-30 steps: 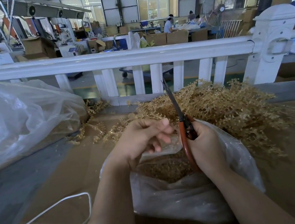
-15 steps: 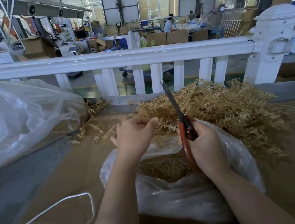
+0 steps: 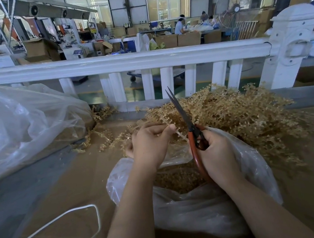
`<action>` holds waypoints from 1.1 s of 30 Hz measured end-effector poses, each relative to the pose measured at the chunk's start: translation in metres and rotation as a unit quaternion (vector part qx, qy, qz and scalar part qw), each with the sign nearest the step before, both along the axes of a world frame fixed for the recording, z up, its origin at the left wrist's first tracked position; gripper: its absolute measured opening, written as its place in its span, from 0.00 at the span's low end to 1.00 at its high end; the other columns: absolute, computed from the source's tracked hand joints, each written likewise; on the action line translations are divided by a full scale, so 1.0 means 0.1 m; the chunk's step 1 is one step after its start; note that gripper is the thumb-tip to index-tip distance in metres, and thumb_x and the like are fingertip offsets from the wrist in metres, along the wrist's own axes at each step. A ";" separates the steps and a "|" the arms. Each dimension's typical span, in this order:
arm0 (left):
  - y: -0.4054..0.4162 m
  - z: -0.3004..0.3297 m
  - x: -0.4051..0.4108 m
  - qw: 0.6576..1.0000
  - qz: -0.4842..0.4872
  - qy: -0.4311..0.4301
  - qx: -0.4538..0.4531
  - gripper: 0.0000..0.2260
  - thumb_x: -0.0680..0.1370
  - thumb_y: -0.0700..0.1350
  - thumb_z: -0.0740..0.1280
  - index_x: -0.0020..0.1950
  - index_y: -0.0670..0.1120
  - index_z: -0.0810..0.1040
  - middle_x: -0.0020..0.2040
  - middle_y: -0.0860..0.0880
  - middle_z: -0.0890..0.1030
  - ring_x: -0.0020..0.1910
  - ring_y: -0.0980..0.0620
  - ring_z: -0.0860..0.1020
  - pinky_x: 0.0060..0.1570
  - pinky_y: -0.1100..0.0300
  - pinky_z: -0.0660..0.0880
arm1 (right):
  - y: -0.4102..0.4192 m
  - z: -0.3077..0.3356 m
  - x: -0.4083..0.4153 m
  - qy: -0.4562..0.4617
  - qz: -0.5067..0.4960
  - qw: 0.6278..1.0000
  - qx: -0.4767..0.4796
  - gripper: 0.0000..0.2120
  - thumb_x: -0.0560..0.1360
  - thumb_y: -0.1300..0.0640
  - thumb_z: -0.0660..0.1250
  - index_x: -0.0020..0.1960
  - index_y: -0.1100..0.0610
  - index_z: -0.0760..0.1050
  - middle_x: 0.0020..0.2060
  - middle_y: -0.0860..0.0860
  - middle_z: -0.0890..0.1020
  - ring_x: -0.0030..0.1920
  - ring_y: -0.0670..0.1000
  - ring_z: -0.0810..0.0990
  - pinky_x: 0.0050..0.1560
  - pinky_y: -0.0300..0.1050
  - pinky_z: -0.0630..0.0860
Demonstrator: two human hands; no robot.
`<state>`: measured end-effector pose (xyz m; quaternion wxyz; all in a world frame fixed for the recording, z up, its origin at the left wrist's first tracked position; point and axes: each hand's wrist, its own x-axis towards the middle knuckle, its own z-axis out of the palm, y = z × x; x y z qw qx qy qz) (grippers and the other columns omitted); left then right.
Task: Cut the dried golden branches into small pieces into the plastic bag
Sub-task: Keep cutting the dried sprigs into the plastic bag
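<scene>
A heap of dried golden branches [image 3: 238, 113] lies on the brown table in front of a white railing. A clear plastic bag [image 3: 201, 211] stands open below my hands, with cut golden pieces [image 3: 177, 178] inside. My left hand [image 3: 150, 146] pinches a thin golden branch [image 3: 180, 135] at the heap's near edge, just above the bag's mouth. My right hand [image 3: 216, 154] grips red-handled scissors [image 3: 191, 134], blades nearly together and pointing up and away. The branch's free end reaches the scissors near the pivot.
A large crumpled clear plastic sheet [image 3: 18, 128] covers the table's left side. A white cord [image 3: 65, 218] loops across the near left. The white railing [image 3: 124, 63] runs along the table's far edge. Loose golden twigs [image 3: 102, 134] lie left of the heap.
My left hand moved from over the bag up to the heap and took hold of a branch. The right hand with the scissors stayed almost still.
</scene>
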<state>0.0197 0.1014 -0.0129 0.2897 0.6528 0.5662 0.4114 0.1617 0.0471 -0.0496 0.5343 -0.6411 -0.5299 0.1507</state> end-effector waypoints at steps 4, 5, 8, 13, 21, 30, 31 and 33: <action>-0.03 0.01 -0.01 0.991 -0.034 -0.127 -0.032 0.10 0.74 0.57 0.74 0.32 0.65 0.82 0.40 0.63 0.83 0.53 0.53 0.79 0.69 0.36 0.64 | 0.02 -0.02 0.00 0.003 0.000 1.000 -0.005 0.09 0.75 0.45 0.68 0.41 0.49 0.80 0.31 0.46 0.82 0.35 0.47 0.82 0.39 0.54 0.81; -0.03 0.01 -0.02 0.988 -0.046 -0.139 -0.038 0.09 0.74 0.56 0.74 0.34 0.64 0.83 0.33 0.63 0.81 0.47 0.53 0.78 0.67 0.33 0.66 | 0.02 -0.02 0.00 0.004 -0.002 1.000 -0.006 0.09 0.75 0.45 0.68 0.41 0.49 0.80 0.31 0.46 0.82 0.35 0.48 0.82 0.39 0.55 0.81; -0.04 0.01 -0.02 0.985 -0.064 -0.155 -0.041 0.07 0.74 0.55 0.74 0.36 0.61 0.84 0.27 0.61 0.77 0.38 0.51 0.74 0.66 0.28 0.65 | 0.03 -0.04 0.00 -0.004 -0.006 1.000 -0.001 0.10 0.75 0.44 0.68 0.41 0.49 0.80 0.31 0.45 0.82 0.35 0.47 0.82 0.39 0.55 0.81; -0.01 -0.01 -0.08 0.987 -0.050 -0.152 -0.014 0.07 0.76 0.54 0.73 0.38 0.56 0.83 0.31 0.59 0.80 0.40 0.49 0.77 0.65 0.30 0.67 | 0.00 -0.06 0.00 -0.074 -0.048 0.996 0.030 0.09 0.74 0.40 0.71 0.40 0.43 0.75 0.31 0.39 0.79 0.35 0.38 0.78 0.32 0.37 0.72; 0.03 -0.04 -0.12 0.982 -0.046 -0.178 0.034 0.07 0.79 0.50 0.70 0.41 0.52 0.82 0.42 0.51 0.85 0.54 0.44 0.81 0.67 0.36 0.67 | -0.04 -0.05 -0.01 -0.167 -0.043 0.984 0.052 0.21 0.68 0.32 0.69 0.48 0.47 0.72 0.41 0.39 0.77 0.42 0.39 0.75 0.35 0.26 0.66; 0.04 -0.06 -0.15 0.972 -0.107 -0.204 0.049 0.11 0.80 0.45 0.66 0.41 0.54 0.83 0.37 0.53 0.80 0.38 0.56 0.75 0.53 0.53 0.73 | -0.02 -0.06 -0.01 -0.238 -0.037 0.970 0.042 0.28 0.66 0.26 0.61 0.45 0.50 0.70 0.38 0.42 0.77 0.38 0.44 0.73 0.33 0.30 0.63; 0.06 -0.07 -0.15 0.969 -0.113 -0.212 0.051 0.11 0.81 0.42 0.65 0.42 0.51 0.83 0.37 0.55 0.81 0.39 0.59 0.76 0.48 0.61 0.73 | -0.02 -0.05 -0.01 -0.239 -0.037 0.969 0.042 0.27 0.66 0.25 0.61 0.45 0.49 0.70 0.37 0.42 0.76 0.37 0.44 0.73 0.32 0.29 0.62; 0.07 -0.08 -0.16 0.965 -0.125 -0.223 0.049 0.10 0.82 0.39 0.65 0.44 0.48 0.83 0.38 0.58 0.83 0.40 0.62 0.78 0.43 0.71 0.72 | -0.02 -0.05 -0.01 -0.242 -0.036 0.969 0.034 0.27 0.66 0.25 0.62 0.45 0.49 0.70 0.38 0.41 0.76 0.37 0.44 0.74 0.32 0.28 0.62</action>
